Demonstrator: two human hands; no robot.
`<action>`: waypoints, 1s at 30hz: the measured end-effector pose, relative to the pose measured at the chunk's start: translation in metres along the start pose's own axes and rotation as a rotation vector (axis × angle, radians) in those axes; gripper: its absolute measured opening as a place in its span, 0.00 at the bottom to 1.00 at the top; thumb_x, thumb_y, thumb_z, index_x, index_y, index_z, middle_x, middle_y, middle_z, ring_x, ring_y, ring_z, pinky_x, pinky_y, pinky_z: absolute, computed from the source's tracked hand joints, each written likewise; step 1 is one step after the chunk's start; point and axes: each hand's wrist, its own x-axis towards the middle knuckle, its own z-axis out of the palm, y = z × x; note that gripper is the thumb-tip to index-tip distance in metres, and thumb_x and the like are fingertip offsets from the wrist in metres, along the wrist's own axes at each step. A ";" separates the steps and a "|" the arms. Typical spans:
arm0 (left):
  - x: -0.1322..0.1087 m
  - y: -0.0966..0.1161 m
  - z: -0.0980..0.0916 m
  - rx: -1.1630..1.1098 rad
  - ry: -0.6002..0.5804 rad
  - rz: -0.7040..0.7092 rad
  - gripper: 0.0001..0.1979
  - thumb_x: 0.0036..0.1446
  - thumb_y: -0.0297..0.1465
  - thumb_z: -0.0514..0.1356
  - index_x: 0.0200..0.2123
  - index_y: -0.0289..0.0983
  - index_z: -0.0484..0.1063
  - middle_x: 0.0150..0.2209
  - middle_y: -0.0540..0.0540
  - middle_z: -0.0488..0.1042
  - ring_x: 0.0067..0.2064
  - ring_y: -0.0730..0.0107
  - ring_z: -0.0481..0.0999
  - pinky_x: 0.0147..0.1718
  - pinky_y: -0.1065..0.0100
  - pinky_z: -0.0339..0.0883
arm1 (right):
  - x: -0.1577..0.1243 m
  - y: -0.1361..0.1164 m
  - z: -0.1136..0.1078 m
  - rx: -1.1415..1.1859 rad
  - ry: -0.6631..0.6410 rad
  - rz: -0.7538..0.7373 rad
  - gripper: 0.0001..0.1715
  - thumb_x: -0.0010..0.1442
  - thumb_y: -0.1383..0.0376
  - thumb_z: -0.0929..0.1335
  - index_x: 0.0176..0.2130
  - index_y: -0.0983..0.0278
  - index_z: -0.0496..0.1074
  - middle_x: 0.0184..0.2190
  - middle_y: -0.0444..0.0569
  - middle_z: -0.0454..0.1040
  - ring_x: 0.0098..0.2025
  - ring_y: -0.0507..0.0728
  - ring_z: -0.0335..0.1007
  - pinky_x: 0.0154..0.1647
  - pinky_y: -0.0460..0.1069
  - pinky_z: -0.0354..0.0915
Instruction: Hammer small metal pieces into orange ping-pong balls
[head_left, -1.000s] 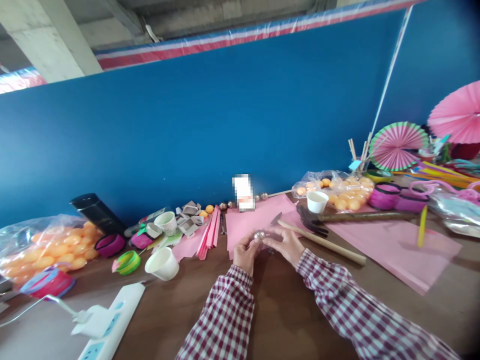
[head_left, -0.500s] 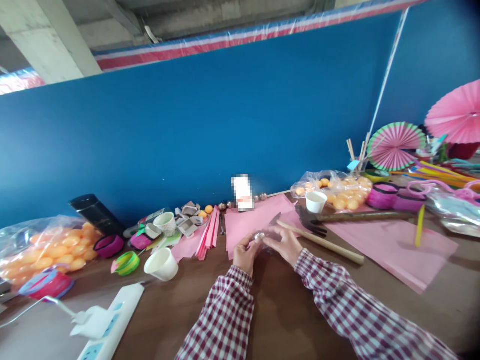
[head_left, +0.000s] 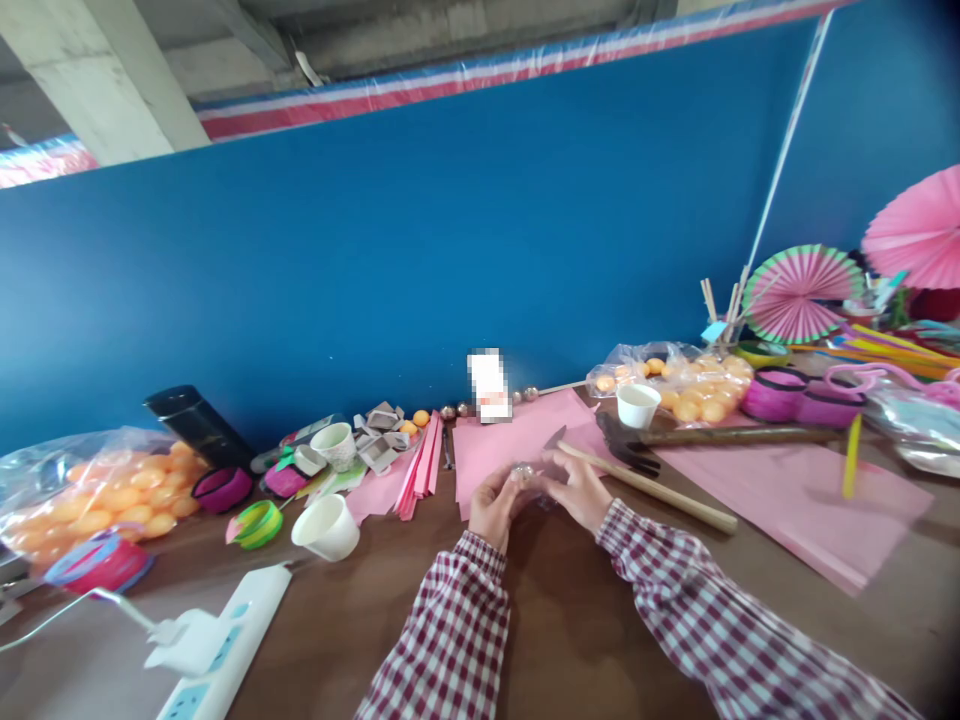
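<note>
Between my fingertips sits a small shiny silver ball [head_left: 523, 469], with something clear, like thin plastic, just below it. My left hand [head_left: 493, 508] is closed, thumb and fingers pinching the ball. From the other side my right hand [head_left: 579, 490] comes in with its fingers pinched together beside the ball. What exactly the right fingers grip is too small and blurred to tell. Both hands are over the near edge of pink paper sheets [head_left: 491, 445]. Just beyond my right hand lies a tool with a pale wooden handle [head_left: 660, 488] and a pointed metal head.
A claw hammer [head_left: 720, 434], a white cup [head_left: 638, 406] and bagged orange balls [head_left: 701, 390] are to the right. Leftward are another white cup [head_left: 325, 528], folded pink strips [head_left: 421, 465], a power strip [head_left: 244, 625] and a black bottle [head_left: 199, 425]. A blue partition [head_left: 480, 220] closes off the back.
The whole view has shifted slightly, so things appear a little farther right. My hands stay together around the shiny ball with only tiny finger movement.
</note>
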 end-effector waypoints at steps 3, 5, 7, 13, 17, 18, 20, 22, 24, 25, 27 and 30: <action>0.002 -0.002 -0.002 0.037 0.016 0.004 0.22 0.36 0.32 0.66 0.38 0.31 0.71 0.34 0.41 0.75 0.33 0.67 0.75 0.34 0.65 0.69 | -0.002 0.001 0.003 -0.021 -0.003 -0.021 0.19 0.47 0.58 0.67 0.38 0.66 0.69 0.32 0.48 0.72 0.29 0.52 0.67 0.29 0.47 0.66; 0.002 -0.002 -0.003 0.063 0.022 0.005 0.21 0.37 0.32 0.66 0.37 0.31 0.71 0.32 0.42 0.75 0.31 0.69 0.75 0.33 0.66 0.69 | -0.004 0.000 0.005 -0.046 0.000 -0.042 0.18 0.48 0.58 0.66 0.38 0.66 0.68 0.32 0.48 0.72 0.29 0.51 0.67 0.28 0.46 0.65; 0.003 -0.002 -0.003 0.074 0.018 0.007 0.21 0.37 0.33 0.65 0.37 0.30 0.71 0.31 0.42 0.75 0.29 0.69 0.74 0.32 0.66 0.70 | -0.004 -0.002 0.005 -0.078 -0.013 -0.074 0.18 0.49 0.58 0.65 0.38 0.66 0.68 0.32 0.47 0.71 0.28 0.50 0.66 0.28 0.46 0.65; 0.005 0.001 -0.006 0.019 0.053 -0.029 0.21 0.39 0.32 0.65 0.39 0.31 0.69 0.33 0.42 0.75 0.30 0.69 0.75 0.31 0.68 0.70 | 0.004 -0.007 -0.021 -0.312 0.033 -0.079 0.16 0.54 0.59 0.61 0.40 0.65 0.67 0.34 0.48 0.72 0.33 0.51 0.67 0.33 0.46 0.64; 0.005 0.002 -0.007 -0.032 0.062 -0.030 0.22 0.42 0.34 0.63 0.42 0.34 0.67 0.33 0.43 0.74 0.31 0.70 0.75 0.29 0.72 0.70 | 0.005 -0.003 -0.047 -0.939 0.154 -0.012 0.13 0.54 0.62 0.61 0.40 0.63 0.68 0.36 0.51 0.71 0.37 0.54 0.66 0.38 0.48 0.59; 0.005 0.003 -0.008 -0.044 0.058 -0.021 0.22 0.42 0.34 0.63 0.42 0.34 0.67 0.34 0.43 0.73 0.31 0.70 0.75 0.30 0.72 0.70 | 0.004 -0.002 -0.051 -1.073 0.125 0.022 0.12 0.54 0.64 0.61 0.38 0.64 0.69 0.35 0.52 0.71 0.38 0.55 0.65 0.37 0.49 0.58; 0.007 0.002 -0.009 -0.044 0.041 0.014 0.22 0.40 0.32 0.64 0.42 0.35 0.67 0.35 0.44 0.73 0.33 0.71 0.75 0.33 0.72 0.69 | 0.002 -0.001 -0.055 -1.238 0.066 0.114 0.11 0.54 0.67 0.60 0.35 0.65 0.70 0.33 0.54 0.71 0.37 0.57 0.65 0.34 0.49 0.57; 0.009 0.000 -0.013 -0.008 0.028 0.075 0.25 0.37 0.28 0.66 0.42 0.36 0.67 0.37 0.46 0.72 0.34 0.73 0.74 0.36 0.71 0.68 | 0.000 -0.001 -0.055 -1.289 0.040 0.174 0.14 0.55 0.71 0.57 0.34 0.64 0.70 0.32 0.54 0.71 0.36 0.57 0.65 0.31 0.49 0.56; 0.012 -0.003 -0.018 0.067 0.041 0.126 0.26 0.36 0.27 0.66 0.43 0.37 0.67 0.39 0.46 0.71 0.35 0.73 0.73 0.36 0.71 0.68 | -0.001 0.000 -0.055 -1.291 0.026 0.167 0.17 0.55 0.73 0.56 0.36 0.63 0.70 0.33 0.54 0.70 0.36 0.57 0.65 0.30 0.48 0.55; 0.013 -0.004 -0.020 0.107 0.052 0.143 0.26 0.36 0.28 0.66 0.44 0.37 0.67 0.40 0.45 0.70 0.35 0.73 0.73 0.35 0.71 0.69 | 0.000 0.001 -0.055 -1.293 0.021 0.159 0.17 0.54 0.74 0.56 0.36 0.64 0.70 0.34 0.54 0.70 0.36 0.57 0.64 0.30 0.48 0.54; 0.015 -0.006 -0.023 0.169 0.065 0.148 0.26 0.37 0.29 0.66 0.44 0.37 0.66 0.42 0.43 0.69 0.34 0.72 0.73 0.33 0.69 0.69 | 0.000 0.005 -0.056 -1.297 0.015 0.144 0.16 0.52 0.73 0.58 0.37 0.65 0.69 0.34 0.55 0.70 0.37 0.58 0.64 0.30 0.48 0.54; 0.015 -0.005 -0.024 0.176 0.102 0.147 0.27 0.36 0.30 0.66 0.44 0.36 0.65 0.40 0.42 0.70 0.34 0.71 0.73 0.33 0.67 0.70 | 0.001 0.009 -0.055 -1.282 0.031 0.116 0.16 0.51 0.73 0.58 0.38 0.65 0.69 0.32 0.54 0.69 0.36 0.57 0.64 0.32 0.48 0.54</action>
